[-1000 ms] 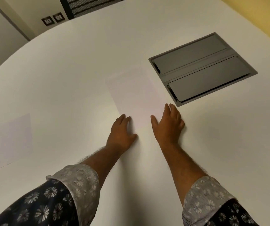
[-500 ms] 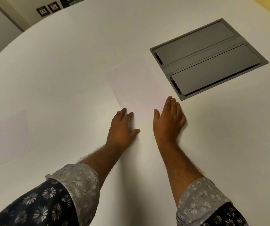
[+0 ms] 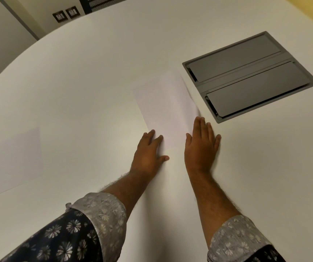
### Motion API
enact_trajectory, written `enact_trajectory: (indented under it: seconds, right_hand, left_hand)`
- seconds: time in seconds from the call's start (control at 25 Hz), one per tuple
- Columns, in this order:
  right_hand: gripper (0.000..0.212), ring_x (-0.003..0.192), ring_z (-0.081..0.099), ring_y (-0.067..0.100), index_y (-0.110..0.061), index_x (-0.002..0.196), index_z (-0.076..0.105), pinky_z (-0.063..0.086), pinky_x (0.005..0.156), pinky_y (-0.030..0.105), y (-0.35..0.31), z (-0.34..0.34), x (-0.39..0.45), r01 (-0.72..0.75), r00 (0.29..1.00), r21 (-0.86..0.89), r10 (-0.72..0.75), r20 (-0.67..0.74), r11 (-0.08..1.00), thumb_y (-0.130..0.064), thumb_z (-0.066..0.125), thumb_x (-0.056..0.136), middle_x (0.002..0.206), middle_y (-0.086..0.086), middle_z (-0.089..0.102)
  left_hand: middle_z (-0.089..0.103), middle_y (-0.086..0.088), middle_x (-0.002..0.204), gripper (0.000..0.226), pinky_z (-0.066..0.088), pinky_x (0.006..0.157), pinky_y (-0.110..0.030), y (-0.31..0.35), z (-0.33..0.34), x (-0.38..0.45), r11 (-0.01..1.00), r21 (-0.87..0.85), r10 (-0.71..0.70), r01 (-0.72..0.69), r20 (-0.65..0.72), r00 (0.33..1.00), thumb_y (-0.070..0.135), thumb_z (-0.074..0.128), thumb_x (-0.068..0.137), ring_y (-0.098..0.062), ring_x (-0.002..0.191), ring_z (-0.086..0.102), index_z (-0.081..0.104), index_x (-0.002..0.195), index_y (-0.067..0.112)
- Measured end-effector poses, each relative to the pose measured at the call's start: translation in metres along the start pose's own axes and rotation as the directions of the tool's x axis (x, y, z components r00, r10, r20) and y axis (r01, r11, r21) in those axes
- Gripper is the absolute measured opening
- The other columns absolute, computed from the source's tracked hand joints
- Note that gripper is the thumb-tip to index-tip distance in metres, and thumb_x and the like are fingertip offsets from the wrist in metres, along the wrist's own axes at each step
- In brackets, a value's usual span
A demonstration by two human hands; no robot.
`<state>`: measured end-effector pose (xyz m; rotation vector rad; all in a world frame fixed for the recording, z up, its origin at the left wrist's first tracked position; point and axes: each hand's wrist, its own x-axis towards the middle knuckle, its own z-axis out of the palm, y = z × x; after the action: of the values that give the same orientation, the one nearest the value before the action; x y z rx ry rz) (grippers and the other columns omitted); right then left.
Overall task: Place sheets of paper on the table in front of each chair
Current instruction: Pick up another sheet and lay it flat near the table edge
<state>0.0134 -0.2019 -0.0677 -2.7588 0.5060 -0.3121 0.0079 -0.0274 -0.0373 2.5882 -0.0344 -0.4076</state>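
both hands have slid back: left hand (image 3: 148, 154) and right hand (image 3: 201, 146) lie flat, fingers spread, at the sheet's (image 3: 167, 103) near edge.

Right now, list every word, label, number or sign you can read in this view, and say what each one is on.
No readable text anywhere.
Sheet of paper under the hands: blank.
Second sheet at the left: blank.
Grey cable hatch in the table: no marking visible.
Wall plates: too small and blurred to read.
Sleeves: flower print only, no lettering.
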Motion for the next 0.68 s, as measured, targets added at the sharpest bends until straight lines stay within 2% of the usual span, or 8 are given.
enact_trajectory:
  seconds: [0.16, 0.28, 0.4, 0.48, 0.56, 0.6, 0.68]
  right_hand:
    - [0.066, 0.138, 0.053, 0.032, -0.016, 0.159, 0.044, 0.042, 0.116, 0.059, -0.001, -0.001, 0.001, 0.018, 0.998, 0.085, -0.013, -0.061, 0.996, -0.022, 0.070, 0.099, 0.153, 0.012, 0.054]
    - [0.069, 0.133, 0.055, 0.029, -0.015, 0.156, 0.047, 0.054, 0.108, 0.050, -0.005, -0.005, 0.003, 0.040, 0.996, 0.310, -0.012, -0.092, 0.950, -0.004, 0.073, 0.093, 0.152, 0.011, 0.051]
    - [0.075, 0.134, 0.051, 0.015, -0.016, 0.155, 0.047, 0.057, 0.102, 0.030, -0.009, -0.012, 0.010, -0.045, 0.987, 0.567, 0.125, -0.104, 0.822, 0.004, 0.075, 0.088, 0.154, 0.008, 0.043]
    - [0.077, 0.125, 0.061, 0.023, -0.016, 0.154, 0.047, 0.061, 0.092, 0.026, -0.009, -0.017, 0.019, -0.172, 0.954, 0.698, 0.293, -0.056, 0.695, 0.002, 0.078, 0.086, 0.149, 0.009, 0.047]
    - [0.070, 0.105, 0.071, 0.021, -0.017, 0.150, 0.051, 0.061, 0.081, 0.016, -0.006, -0.021, 0.030, -0.302, 0.898, 0.772, 0.438, 0.035, 0.559, -0.003, 0.080, 0.088, 0.131, 0.004, 0.061]
    - [0.059, 0.093, 0.072, 0.015, -0.017, 0.143, 0.058, 0.062, 0.079, 0.018, -0.002, -0.022, 0.034, -0.348, 0.876, 0.780, 0.477, 0.074, 0.519, -0.006, 0.079, 0.089, 0.115, 0.000, 0.066]
    - [0.026, 0.074, 0.070, 0.008, -0.015, 0.117, 0.070, 0.066, 0.078, 0.038, 0.004, -0.022, 0.039, -0.407, 0.858, 0.745, 0.501, 0.113, 0.529, -0.013, 0.076, 0.092, 0.087, -0.007, 0.069]
  left_hand:
    - [0.016, 0.007, 0.173, 0.078, 0.019, 0.126, -0.039, 0.000, 0.001, 0.002, 1.000, 0.012, -0.010, 0.010, -0.001, 1.000, 0.039, 0.076, 0.091, -0.019, 0.160, 0.009, 0.037, 0.158, 0.031]
    - [0.015, 0.007, 0.173, 0.077, 0.019, 0.126, -0.039, 0.002, 0.003, 0.001, 1.000, 0.014, -0.009, 0.009, 0.002, 1.000, 0.037, 0.075, 0.092, -0.019, 0.160, 0.008, 0.036, 0.158, 0.031]
    - [0.014, 0.006, 0.173, 0.077, 0.017, 0.126, -0.038, 0.001, 0.002, 0.002, 1.000, 0.013, -0.006, 0.006, 0.009, 1.000, 0.034, 0.075, 0.093, -0.019, 0.161, 0.005, 0.035, 0.159, 0.030]
    - [0.014, 0.005, 0.173, 0.077, 0.016, 0.126, -0.036, 0.002, 0.001, 0.002, 1.000, 0.003, -0.006, 0.006, 0.010, 1.000, 0.032, 0.076, 0.093, -0.018, 0.160, 0.005, 0.036, 0.159, 0.029]
    - [0.014, 0.004, 0.173, 0.076, 0.016, 0.125, -0.035, 0.002, 0.001, 0.001, 1.000, -0.016, 0.003, -0.003, 0.005, 1.000, 0.030, 0.076, 0.093, -0.018, 0.160, 0.007, 0.038, 0.158, 0.027]
    - [0.013, 0.003, 0.173, 0.075, 0.018, 0.126, -0.036, 0.002, 0.001, 0.000, 1.000, -0.025, 0.009, -0.009, 0.001, 1.000, 0.028, 0.076, 0.093, -0.018, 0.160, 0.008, 0.038, 0.157, 0.027]
    - [0.007, 0.003, 0.174, 0.079, 0.024, 0.125, -0.039, 0.003, 0.002, -0.001, 0.999, -0.028, 0.022, -0.022, -0.007, 1.000, 0.027, 0.076, 0.093, -0.019, 0.160, 0.009, 0.033, 0.159, 0.027]
